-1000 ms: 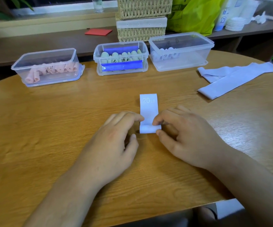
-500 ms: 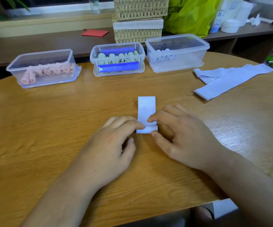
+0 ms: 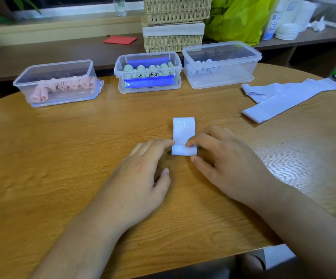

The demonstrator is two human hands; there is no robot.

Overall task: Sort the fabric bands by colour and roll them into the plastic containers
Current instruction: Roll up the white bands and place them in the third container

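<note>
A pale lavender band [image 3: 183,129] marked "20 LB" lies flat on the wooden table [image 3: 62,158], its near end wound into a small roll. My right hand [image 3: 227,164] pinches that roll, index finger on top and thumb at its near edge. My left hand [image 3: 138,178] touches the roll's left end with straight fingertips, its thumb apart. Three clear plastic containers stand behind: the left one [image 3: 32,77] holds pink rolls, the middle one [image 3: 118,77] green rolls, the right one [image 3: 223,77] lavender rolls.
Loose lavender bands [image 3: 280,97] lie folded at the table's right. Behind the table runs a bench with stacked wicker baskets [image 3: 173,23], a green bag [image 3: 237,19] and a red card [image 3: 120,40]. The table's near edge curves below my wrists.
The roll has advanced a little away from me and grown thicker, leaving less band flat. Both hands have followed it forward.
</note>
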